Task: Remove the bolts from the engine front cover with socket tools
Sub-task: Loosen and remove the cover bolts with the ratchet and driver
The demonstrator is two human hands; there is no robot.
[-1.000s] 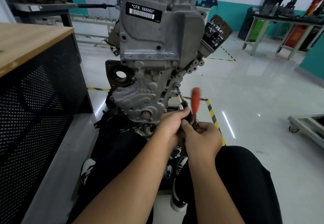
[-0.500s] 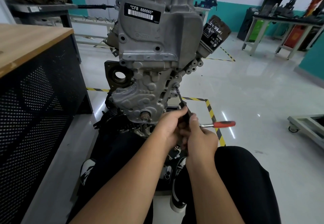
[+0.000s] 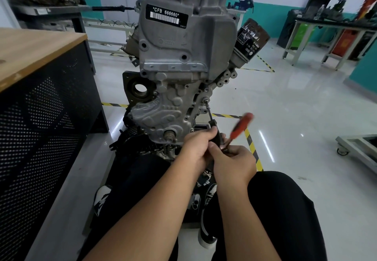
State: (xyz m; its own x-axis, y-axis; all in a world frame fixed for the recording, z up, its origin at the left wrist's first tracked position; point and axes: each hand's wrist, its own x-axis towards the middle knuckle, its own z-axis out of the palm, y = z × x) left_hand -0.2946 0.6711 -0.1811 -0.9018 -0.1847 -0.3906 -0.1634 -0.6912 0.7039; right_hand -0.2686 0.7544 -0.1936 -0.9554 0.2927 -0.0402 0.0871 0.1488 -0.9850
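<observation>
Left hand (image 3: 199,148) grips the extension bar (image 3: 211,117); right hand (image 3: 234,161) holds the orange-handled ratchet (image 3: 237,128). Tilting could slip the socket off the right-edge cover bolt (image 3: 206,101).

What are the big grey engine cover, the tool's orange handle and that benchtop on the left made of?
Engine cover: looks like cast metal, probably aluminium, going by its dull grey, slightly grainy skin and moulded ribs.
Orange handle: likely plastic or rubber, with bright even colour; it is blurred, so I can't be sure.
Benchtop: looks like wood or a wood-look laminate, with pale brown grain lines and a matte finish.
</observation>
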